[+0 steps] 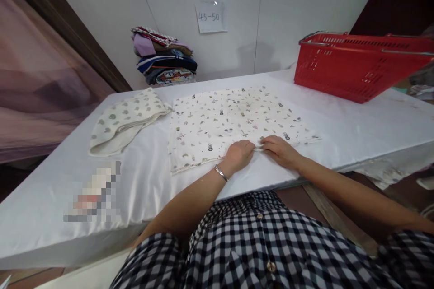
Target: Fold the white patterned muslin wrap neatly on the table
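A white cloth printed with small grey, green and brown motifs lies spread in layers on the white-covered table. My left hand has its fingers closed on the near edge of this cloth, around the middle. Close beside it, my right hand pinches the same edge, with thumb and fingertips together. A short stretch of the folded edge shows between the two hands. Left of the cloth, a second white cloth with grey-green spots lies folded, its corner touching or nearly touching the printed one.
A red plastic basket stands at the back right of the table. A pile of folded fabrics sits against the wall. A pixelated item lies at the front left. Paper notes hang on the wall; a pink curtain hangs left.
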Demonstrator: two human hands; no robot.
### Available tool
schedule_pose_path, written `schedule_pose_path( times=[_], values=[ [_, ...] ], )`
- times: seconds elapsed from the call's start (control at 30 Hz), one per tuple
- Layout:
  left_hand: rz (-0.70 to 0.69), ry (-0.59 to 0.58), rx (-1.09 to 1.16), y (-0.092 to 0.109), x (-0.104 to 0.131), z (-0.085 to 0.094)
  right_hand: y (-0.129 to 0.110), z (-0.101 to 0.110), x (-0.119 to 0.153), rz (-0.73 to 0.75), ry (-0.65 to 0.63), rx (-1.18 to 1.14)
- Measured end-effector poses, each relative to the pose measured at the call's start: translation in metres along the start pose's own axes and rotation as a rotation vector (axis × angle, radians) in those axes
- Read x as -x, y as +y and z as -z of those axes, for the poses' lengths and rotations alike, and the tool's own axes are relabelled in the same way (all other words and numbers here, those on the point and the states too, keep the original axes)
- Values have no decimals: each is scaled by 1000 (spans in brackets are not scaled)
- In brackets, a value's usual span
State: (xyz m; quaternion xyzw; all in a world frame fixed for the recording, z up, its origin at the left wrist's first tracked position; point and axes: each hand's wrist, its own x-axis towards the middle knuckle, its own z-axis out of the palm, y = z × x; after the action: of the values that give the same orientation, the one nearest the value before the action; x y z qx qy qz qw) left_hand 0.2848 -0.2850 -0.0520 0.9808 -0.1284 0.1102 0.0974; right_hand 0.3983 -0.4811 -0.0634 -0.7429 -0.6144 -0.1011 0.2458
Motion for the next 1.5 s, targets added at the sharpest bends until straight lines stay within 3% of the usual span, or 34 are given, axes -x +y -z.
schedule_pose_path(
  times=[0.47,0.8,1.0,1.17,1.37,1.5],
  values=[
    [40,-36,-72,5,-3,1,-4,-8,-1,-99,-41,49],
    [160,-85,-79,7,-4,4,-9,-9,-8,-43,-19,142],
    [50,12,-53,0,4,4,-6,-11,-10,-143,-16,3],
    [43,82,-111,-4,9,2,-6,-10,-11,-163,-17,4],
    [-54,108,-179,-4,12,-5,-6,-11,-10,-157,-3,25],
    [-26,80,-200,-2,11,-3,-6,-13,-10,-146,4,38]
  ],
)
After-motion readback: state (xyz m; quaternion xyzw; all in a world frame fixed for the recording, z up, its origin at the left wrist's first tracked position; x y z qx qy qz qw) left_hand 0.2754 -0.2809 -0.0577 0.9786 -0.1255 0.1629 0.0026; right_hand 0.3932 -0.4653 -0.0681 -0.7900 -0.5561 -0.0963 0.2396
